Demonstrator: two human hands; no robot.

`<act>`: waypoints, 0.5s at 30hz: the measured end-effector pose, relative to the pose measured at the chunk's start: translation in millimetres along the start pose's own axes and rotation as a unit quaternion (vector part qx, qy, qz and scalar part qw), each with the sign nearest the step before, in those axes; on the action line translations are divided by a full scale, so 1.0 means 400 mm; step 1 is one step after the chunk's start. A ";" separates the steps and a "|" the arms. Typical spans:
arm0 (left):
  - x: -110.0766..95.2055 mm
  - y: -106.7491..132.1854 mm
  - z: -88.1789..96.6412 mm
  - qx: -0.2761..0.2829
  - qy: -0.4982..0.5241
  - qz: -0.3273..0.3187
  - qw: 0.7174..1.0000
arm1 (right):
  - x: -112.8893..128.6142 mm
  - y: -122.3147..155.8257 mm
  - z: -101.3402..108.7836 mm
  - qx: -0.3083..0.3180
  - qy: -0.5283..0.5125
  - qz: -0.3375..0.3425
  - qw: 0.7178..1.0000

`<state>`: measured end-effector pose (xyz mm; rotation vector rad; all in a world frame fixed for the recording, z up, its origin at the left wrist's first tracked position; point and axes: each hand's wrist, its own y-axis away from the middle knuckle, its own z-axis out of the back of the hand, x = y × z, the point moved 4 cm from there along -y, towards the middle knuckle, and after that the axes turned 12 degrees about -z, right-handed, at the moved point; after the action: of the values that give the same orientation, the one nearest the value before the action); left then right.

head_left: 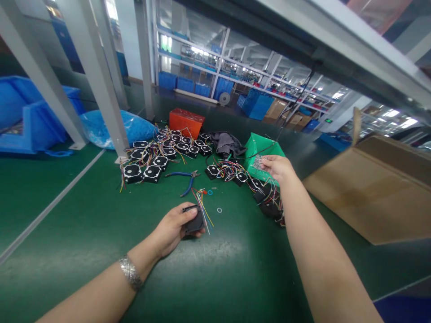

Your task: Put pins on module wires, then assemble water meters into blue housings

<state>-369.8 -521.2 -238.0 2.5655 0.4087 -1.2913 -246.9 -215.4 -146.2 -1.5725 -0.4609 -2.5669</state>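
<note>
My left hand is closed around a small black square fan with coloured wires fanning out of it, held just above the green table. My right hand reaches forward over the green plastic bin, fingers pinched at a heap of small silvery parts; what the fingers hold is too small to name. More black fans with wires lie below my right wrist.
A pile of black fans lies at centre left, with blue-handled pliers beside it. An orange box, a dark cloth, a blue bag and a cardboard box stand around. Small rings lie loose.
</note>
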 end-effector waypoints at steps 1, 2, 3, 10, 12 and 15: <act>0.000 -0.001 0.001 -0.003 0.000 -0.002 1.000 | -0.004 0.035 -0.023 0.034 -0.011 0.002 0.999; 0.000 -0.001 0.003 -0.009 0.001 -0.005 1.000 | -0.013 0.072 -0.051 0.070 -0.016 0.003 0.997; -0.001 -0.002 0.005 -0.015 0.001 -0.008 1.000 | -0.025 0.110 -0.083 0.108 -0.015 0.003 0.994; -0.001 -0.005 0.013 -0.029 0.004 -0.011 1.000 | -0.117 0.310 -0.306 0.283 0.075 0.015 0.956; -0.001 -0.004 0.012 -0.027 0.002 -0.011 1.000 | -0.124 0.334 -0.344 0.298 0.114 0.027 0.947; -0.003 -0.002 0.010 -0.031 -0.002 -0.010 0.999 | -0.115 0.348 -0.354 0.298 0.165 0.049 0.939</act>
<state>-373.7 -522.0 -239.4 2.5135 0.4675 -1.2699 -313.3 -394.1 -218.1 -0.9157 -0.9711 -2.2381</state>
